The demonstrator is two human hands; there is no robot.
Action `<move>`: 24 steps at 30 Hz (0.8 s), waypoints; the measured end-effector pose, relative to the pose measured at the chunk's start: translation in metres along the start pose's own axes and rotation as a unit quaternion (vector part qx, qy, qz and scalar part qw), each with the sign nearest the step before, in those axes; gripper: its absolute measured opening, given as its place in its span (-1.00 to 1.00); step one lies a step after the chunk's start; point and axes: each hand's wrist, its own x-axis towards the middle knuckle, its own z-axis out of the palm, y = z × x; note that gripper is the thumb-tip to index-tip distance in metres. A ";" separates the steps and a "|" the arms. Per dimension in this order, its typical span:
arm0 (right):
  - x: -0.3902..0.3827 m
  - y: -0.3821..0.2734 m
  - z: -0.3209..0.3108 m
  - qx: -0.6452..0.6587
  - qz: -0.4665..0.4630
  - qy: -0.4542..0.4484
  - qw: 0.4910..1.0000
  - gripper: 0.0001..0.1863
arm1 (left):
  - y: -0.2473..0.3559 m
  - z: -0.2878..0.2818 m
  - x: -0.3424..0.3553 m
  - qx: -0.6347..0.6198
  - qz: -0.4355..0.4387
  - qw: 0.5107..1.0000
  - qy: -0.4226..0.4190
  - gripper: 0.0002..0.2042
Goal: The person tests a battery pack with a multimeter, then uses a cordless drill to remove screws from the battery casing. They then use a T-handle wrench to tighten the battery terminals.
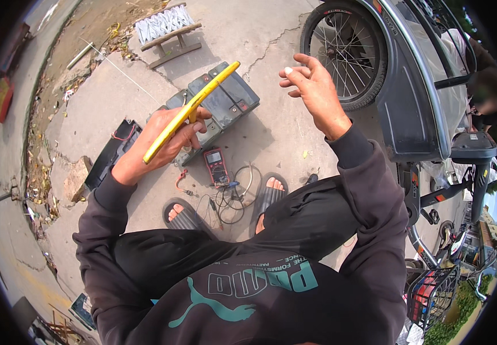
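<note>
My left hand (167, 138) is closed around a long, narrow yellow bar-shaped tool (194, 102), which slants up to the right. Its exact kind I cannot make out. Below the tool, a group of dark grey batteries (238, 95) stands on the concrete, partly hidden by the hand. My right hand (316, 92) is raised in the air with its fingers apart and holds nothing. On the ground just in front of my feet lies a red multimeter (216, 168), with black leads (231, 206) coiled beside it.
Left of the batteries lies an open black plastic case (113, 150), with a stone block (78, 178) alongside. A low stool (170, 34) stands at the far side. A vehicle wheel (346, 54) and dark body panel (409, 123) rise at the right, with a person (487, 86) beyond.
</note>
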 end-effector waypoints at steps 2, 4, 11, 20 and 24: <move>-0.004 0.001 -0.007 -0.009 0.004 0.005 1.000 -0.37 | 0.002 0.000 0.007 0.170 0.100 0.980 0.033 -0.90; -0.007 0.005 -0.009 -0.020 0.005 -0.004 1.000 -0.35 | -0.007 -0.002 0.013 0.251 0.152 0.952 0.084 -0.86; -0.009 0.004 0.005 -0.052 0.006 -0.052 0.997 -0.33 | 0.002 -0.012 0.004 0.146 0.137 0.976 -0.081 -0.80; -0.009 0.002 0.004 -0.058 0.003 -0.060 0.996 -0.34 | 0.002 0.000 0.014 0.318 0.178 0.931 0.033 -0.79; -0.011 0.002 0.003 -0.061 0.013 -0.058 0.996 -0.33 | -0.010 0.000 0.017 0.238 0.131 0.962 0.011 -0.80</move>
